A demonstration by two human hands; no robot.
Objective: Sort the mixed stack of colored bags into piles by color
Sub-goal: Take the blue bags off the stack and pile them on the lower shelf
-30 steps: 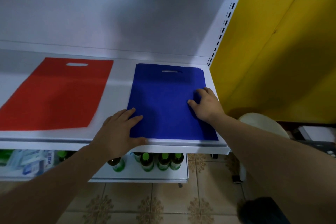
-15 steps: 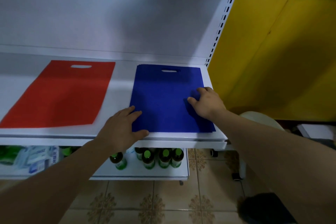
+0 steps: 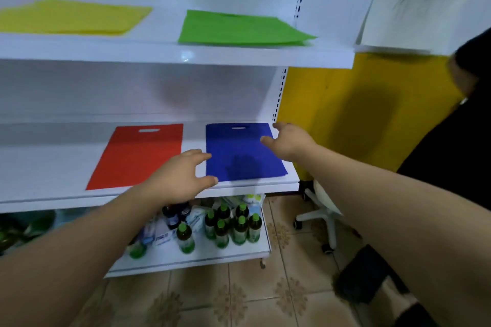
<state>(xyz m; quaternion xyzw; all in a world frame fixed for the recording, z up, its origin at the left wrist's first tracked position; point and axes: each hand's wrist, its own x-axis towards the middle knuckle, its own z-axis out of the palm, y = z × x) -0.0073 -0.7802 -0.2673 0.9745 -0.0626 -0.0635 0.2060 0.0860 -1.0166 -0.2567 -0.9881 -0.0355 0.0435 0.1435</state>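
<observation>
4 flat piles of coloured fabric bags lie on 2 white metal shelves. On the upper shelf (image 3: 186,54), the yellow bag pile (image 3: 71,20) lies at the left and the green bag pile (image 3: 239,28) at the right, well apart. On the middle shelf (image 3: 47,172), the red bag pile (image 3: 138,155) lies left of the blue bag pile (image 3: 239,148), with a strip of bare shelf between them. Both piles have the cut-out handle slot toward the back panel. The blue bag pile occupies the right end of the middle shelf, its front edge near the shelf lip.

The left hand (image 3: 178,178) is spread flat, fingers straight, at the front-left corner of the blue bag pile. Its fingertips reach the pile's left edge and its thumb reaches the front edge; contact cannot be confirmed. It grips nothing.

The right hand (image 3: 287,142) has its fingers extended and apart, over the right edge of the blue bag pile toward the rear corner. It holds nothing. 1 hand-shaped shadow falls on the blue surface.

The lower shelf (image 3: 191,260) carries dark bottles with green caps (image 3: 233,225) and pale packaged goods. Right of the shelving stand a yellow wall panel (image 3: 345,114) and a white swivel-chair base (image 3: 324,215) on a patterned tile floor (image 3: 239,300). 1 person in dark clothing (image 3: 457,146) appears, blurred, at the right edge
</observation>
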